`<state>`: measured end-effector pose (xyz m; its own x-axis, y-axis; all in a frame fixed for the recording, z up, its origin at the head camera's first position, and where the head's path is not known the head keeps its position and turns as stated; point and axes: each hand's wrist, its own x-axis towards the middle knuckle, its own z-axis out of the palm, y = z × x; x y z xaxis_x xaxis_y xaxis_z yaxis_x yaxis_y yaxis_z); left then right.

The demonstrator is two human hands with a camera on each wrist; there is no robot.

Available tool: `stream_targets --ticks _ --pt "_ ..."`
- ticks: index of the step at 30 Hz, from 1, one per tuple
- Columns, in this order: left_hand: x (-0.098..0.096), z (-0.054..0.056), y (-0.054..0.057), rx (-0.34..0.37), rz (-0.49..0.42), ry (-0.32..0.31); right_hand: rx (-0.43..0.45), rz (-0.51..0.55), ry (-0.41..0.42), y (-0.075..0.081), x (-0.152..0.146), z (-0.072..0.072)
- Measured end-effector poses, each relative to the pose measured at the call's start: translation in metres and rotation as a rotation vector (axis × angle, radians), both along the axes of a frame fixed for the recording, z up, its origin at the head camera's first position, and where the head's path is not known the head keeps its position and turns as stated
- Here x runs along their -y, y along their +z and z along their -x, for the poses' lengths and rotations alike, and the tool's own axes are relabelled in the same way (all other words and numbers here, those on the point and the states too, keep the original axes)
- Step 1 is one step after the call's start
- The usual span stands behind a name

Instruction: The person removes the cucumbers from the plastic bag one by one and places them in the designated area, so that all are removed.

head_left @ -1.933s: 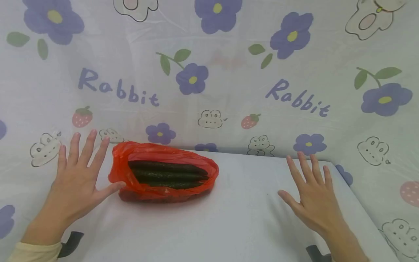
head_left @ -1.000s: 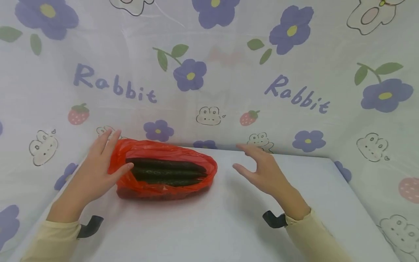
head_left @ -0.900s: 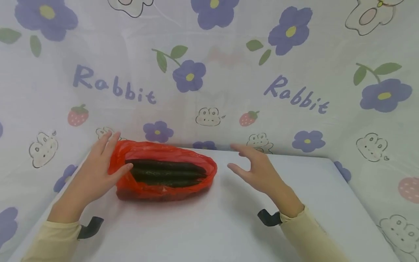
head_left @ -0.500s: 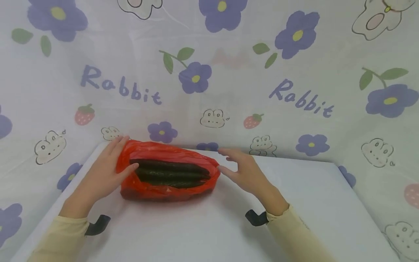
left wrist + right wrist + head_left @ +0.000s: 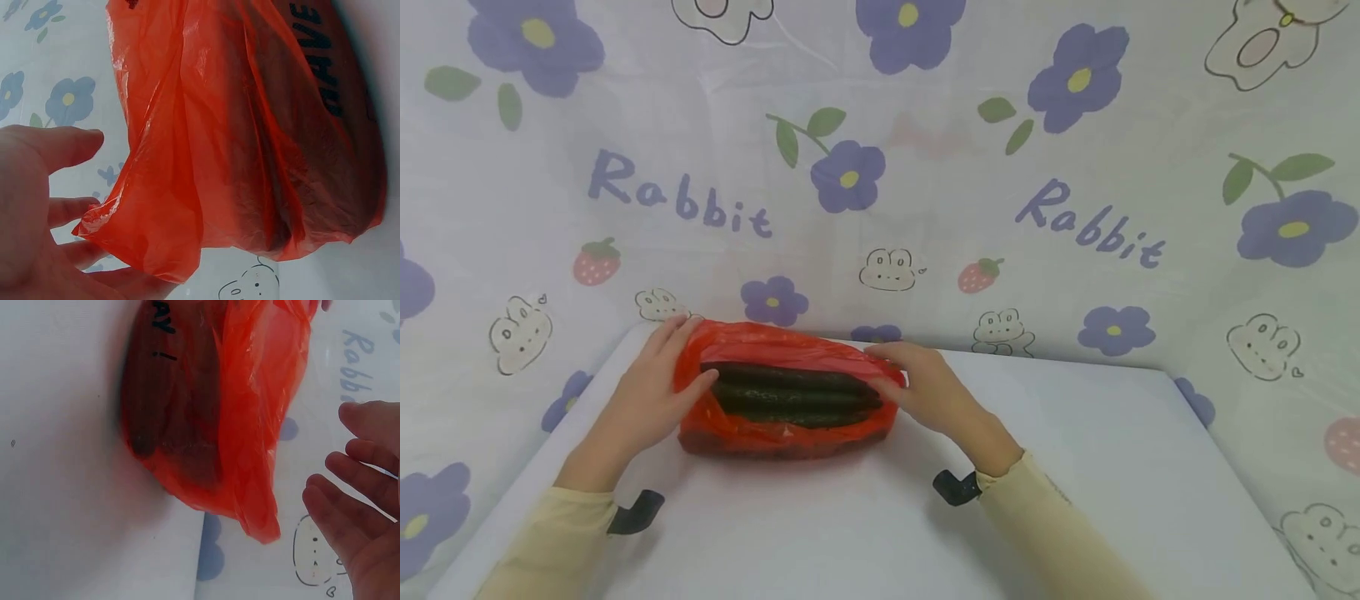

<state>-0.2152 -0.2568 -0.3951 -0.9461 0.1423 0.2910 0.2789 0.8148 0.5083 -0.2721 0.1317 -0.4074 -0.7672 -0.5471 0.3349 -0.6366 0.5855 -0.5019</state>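
A red plastic bag (image 5: 790, 440) lies on the table with its mouth facing up. Inside it, long dark green cucumbers (image 5: 790, 393) show side by side. My left hand (image 5: 643, 396) is at the bag's left end, thumb over the rim. The left wrist view shows that thumb apart from the red plastic (image 5: 162, 156), while the other fingers reach behind its corner. At the right end, my right hand (image 5: 936, 392) overlaps the bag in the head view. In the right wrist view its loosely bent fingers (image 5: 350, 519) stand beside the bag (image 5: 256, 425), a gap between.
The white table (image 5: 1060, 467) ends at a back edge just behind the bag. A cloth printed with flowers and rabbits (image 5: 940, 208) hangs behind and at both sides. Black curved pieces (image 5: 957, 487) stick out at both sleeve cuffs.
Both hands have come in from the sides to the bag's ends. My right hand has moved far left, from the table's right side. The bag has stayed in place on the table.
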Motion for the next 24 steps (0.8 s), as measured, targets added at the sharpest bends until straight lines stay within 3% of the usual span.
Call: stream_targets --ticks 11,24 --pt "0.001 0.006 -0.004 0.019 0.005 -0.003 0.116 -0.069 0.022 -0.002 0.027 0.006" --pt "0.001 0.010 -0.004 0.031 0.007 -0.021 0.076 -0.257 0.049 -0.010 0.051 0.020"
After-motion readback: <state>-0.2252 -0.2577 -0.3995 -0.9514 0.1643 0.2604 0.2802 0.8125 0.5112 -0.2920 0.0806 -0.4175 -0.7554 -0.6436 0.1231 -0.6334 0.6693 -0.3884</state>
